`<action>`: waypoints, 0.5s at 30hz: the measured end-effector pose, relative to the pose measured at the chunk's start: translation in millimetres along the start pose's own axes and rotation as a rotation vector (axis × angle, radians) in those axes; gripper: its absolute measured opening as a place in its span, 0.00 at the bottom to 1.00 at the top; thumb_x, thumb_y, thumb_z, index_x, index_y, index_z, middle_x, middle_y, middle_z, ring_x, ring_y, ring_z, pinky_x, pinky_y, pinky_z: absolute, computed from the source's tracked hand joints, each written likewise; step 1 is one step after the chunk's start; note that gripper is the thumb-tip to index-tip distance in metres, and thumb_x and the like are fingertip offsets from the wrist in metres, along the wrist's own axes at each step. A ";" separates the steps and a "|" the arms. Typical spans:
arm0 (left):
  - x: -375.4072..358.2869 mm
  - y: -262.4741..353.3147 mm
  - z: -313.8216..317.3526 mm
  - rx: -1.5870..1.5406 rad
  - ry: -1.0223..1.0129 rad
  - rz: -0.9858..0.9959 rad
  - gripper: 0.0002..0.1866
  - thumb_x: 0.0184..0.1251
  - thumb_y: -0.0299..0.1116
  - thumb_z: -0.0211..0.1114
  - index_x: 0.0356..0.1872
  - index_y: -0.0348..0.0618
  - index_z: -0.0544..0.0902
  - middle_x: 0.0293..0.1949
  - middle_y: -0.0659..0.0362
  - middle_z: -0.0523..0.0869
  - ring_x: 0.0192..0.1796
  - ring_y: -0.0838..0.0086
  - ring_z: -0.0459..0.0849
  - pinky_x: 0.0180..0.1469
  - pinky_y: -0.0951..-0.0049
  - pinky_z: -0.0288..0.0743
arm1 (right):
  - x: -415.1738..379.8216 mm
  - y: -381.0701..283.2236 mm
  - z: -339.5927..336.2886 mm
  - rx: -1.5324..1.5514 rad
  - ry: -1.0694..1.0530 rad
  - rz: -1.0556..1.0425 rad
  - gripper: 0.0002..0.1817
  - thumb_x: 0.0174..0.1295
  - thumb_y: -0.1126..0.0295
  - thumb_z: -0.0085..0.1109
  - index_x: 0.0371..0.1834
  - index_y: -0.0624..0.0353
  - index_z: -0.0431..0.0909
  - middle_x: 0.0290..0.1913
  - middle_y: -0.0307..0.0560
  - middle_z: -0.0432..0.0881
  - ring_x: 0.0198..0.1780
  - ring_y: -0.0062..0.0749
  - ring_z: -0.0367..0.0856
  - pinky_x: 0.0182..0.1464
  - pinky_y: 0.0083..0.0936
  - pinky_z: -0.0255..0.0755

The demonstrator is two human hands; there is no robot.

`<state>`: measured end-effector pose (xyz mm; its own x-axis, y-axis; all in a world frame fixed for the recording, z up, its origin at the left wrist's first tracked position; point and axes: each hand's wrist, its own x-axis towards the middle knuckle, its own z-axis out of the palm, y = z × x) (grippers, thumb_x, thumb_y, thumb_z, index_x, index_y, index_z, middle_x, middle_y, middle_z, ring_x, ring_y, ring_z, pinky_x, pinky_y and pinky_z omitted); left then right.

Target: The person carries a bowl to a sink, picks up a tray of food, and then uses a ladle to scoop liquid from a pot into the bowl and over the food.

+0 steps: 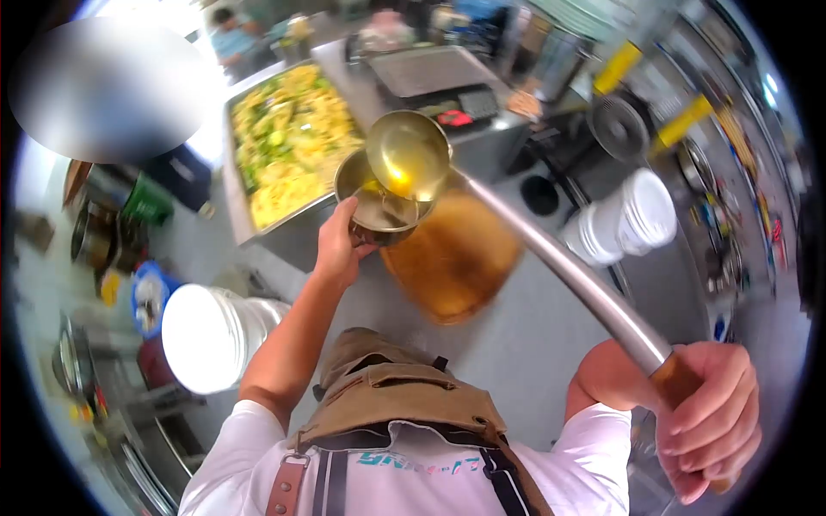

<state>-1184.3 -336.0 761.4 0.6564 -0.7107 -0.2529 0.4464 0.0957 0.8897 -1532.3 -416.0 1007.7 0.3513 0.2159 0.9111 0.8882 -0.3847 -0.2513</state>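
Note:
A round metal bowl [370, 225] is gripped at its near rim by my left hand [342, 245], thumb on the inside and fingers underneath. My right hand [710, 413], at the lower right, is wrapped around the wooden end of a long-handled metal ladle [551, 259]. The ladle's cup is tilted over the bowl and overlaps its far rim in this view. Yellow shows in the cup, and a shiny yellow streak lies between cup and bowl. Below them is a broad orange-brown surface [452, 267], smeared by motion.
Left of the bowl stands a steel tray [292, 218] full of yellow-and-green food. Behind are a scale [443, 73] and a counter with containers. White buckets [202, 335] stand at left and right. Yellow-handled pans [619, 125] are at the right. Another person [232, 39] is far back.

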 end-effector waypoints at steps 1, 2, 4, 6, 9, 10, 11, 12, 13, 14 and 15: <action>-3.0 -12.7 16.3 0.006 -0.069 -0.042 0.17 0.63 0.49 0.57 0.44 0.48 0.76 0.35 0.64 0.79 0.34 0.76 0.77 0.36 0.70 0.72 | -2.2 -34.4 1.5 -0.074 -0.136 0.105 0.20 0.53 0.64 0.59 0.45 0.54 0.61 0.42 0.42 0.68 0.37 0.20 0.71 0.41 0.18 0.63; -5.4 -25.4 33.2 0.015 -0.137 -0.083 0.17 0.63 0.49 0.57 0.44 0.48 0.76 0.37 0.64 0.79 0.35 0.76 0.77 0.37 0.69 0.72 | -4.2 -66.0 8.7 -0.110 -0.200 0.146 0.22 0.56 0.63 0.57 0.50 0.54 0.60 0.46 0.44 0.67 0.41 0.22 0.71 0.44 0.20 0.62; -17.3 -57.7 72.5 -0.022 -0.226 -0.279 0.18 0.63 0.49 0.56 0.45 0.48 0.76 0.39 0.64 0.80 0.37 0.76 0.77 0.38 0.67 0.72 | -0.5 -75.8 41.2 -0.169 -0.026 -0.124 0.14 0.50 0.69 0.61 0.36 0.56 0.66 0.32 0.43 0.71 0.29 0.22 0.73 0.32 0.18 0.66; -29.3 -100.2 109.5 -0.113 -0.396 -0.418 0.24 0.63 0.51 0.55 0.53 0.45 0.73 0.47 0.61 0.80 0.45 0.72 0.79 0.46 0.65 0.73 | -7.7 -103.9 59.1 -0.251 0.078 -0.219 0.08 0.45 0.76 0.64 0.24 0.60 0.72 0.20 0.44 0.75 0.17 0.25 0.74 0.19 0.20 0.68; -83.0 -154.9 176.9 -0.003 -0.550 -0.506 0.26 0.61 0.51 0.56 0.54 0.44 0.73 0.48 0.56 0.78 0.46 0.68 0.80 0.48 0.64 0.73 | -23.0 -157.1 63.8 -0.340 0.142 -0.058 0.07 0.42 0.81 0.64 0.18 0.65 0.73 0.13 0.46 0.75 0.10 0.29 0.73 0.11 0.24 0.69; -99.7 -181.4 193.2 0.052 -0.633 -0.429 0.26 0.61 0.51 0.57 0.53 0.44 0.73 0.47 0.56 0.78 0.46 0.68 0.80 0.48 0.63 0.73 | -52.9 -199.4 79.0 -0.384 0.192 -0.098 0.07 0.43 0.80 0.64 0.19 0.66 0.73 0.13 0.46 0.76 0.10 0.29 0.74 0.12 0.25 0.70; -120.5 -207.5 210.0 0.119 -0.705 -0.343 0.26 0.60 0.51 0.57 0.53 0.43 0.73 0.47 0.56 0.78 0.45 0.68 0.80 0.48 0.63 0.73 | -82.1 -241.9 94.5 -0.430 0.244 -0.136 0.08 0.44 0.80 0.65 0.20 0.66 0.73 0.14 0.46 0.76 0.11 0.29 0.74 0.13 0.26 0.71; -128.7 -208.0 224.8 0.168 -0.740 -0.356 0.27 0.59 0.51 0.58 0.53 0.43 0.73 0.47 0.55 0.78 0.45 0.67 0.80 0.47 0.62 0.73 | -90.8 -250.9 98.9 -0.479 0.275 -0.118 0.08 0.45 0.80 0.65 0.21 0.66 0.73 0.14 0.46 0.76 0.11 0.29 0.74 0.14 0.26 0.71; -136.6 -209.8 239.4 0.218 -0.775 -0.368 0.27 0.58 0.52 0.59 0.53 0.43 0.73 0.46 0.55 0.78 0.45 0.66 0.80 0.47 0.62 0.73 | -100.8 -259.8 103.5 -0.527 0.305 -0.098 0.08 0.45 0.79 0.65 0.22 0.66 0.73 0.14 0.46 0.77 0.12 0.29 0.75 0.15 0.26 0.72; -144.3 -210.8 255.2 0.268 -0.812 -0.378 0.28 0.57 0.52 0.60 0.52 0.42 0.73 0.46 0.55 0.78 0.45 0.65 0.80 0.46 0.61 0.73 | -86.2 -261.7 83.1 -0.617 0.305 0.037 0.08 0.46 0.79 0.64 0.22 0.66 0.73 0.15 0.46 0.77 0.12 0.29 0.75 0.16 0.26 0.73; -167.8 -227.8 280.2 0.291 -0.857 -0.420 0.28 0.57 0.52 0.60 0.53 0.43 0.72 0.47 0.55 0.78 0.45 0.64 0.80 0.45 0.62 0.73 | -97.1 -282.1 77.0 -0.697 0.353 0.070 0.08 0.47 0.79 0.64 0.21 0.66 0.72 0.14 0.46 0.76 0.12 0.29 0.74 0.16 0.26 0.73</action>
<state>-1566.6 -433.8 707.6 -0.2324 -0.9216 -0.3110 0.2998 -0.3720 0.8785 -1794.1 -259.3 965.0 0.1809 -0.0832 0.9800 0.4352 -0.8868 -0.1556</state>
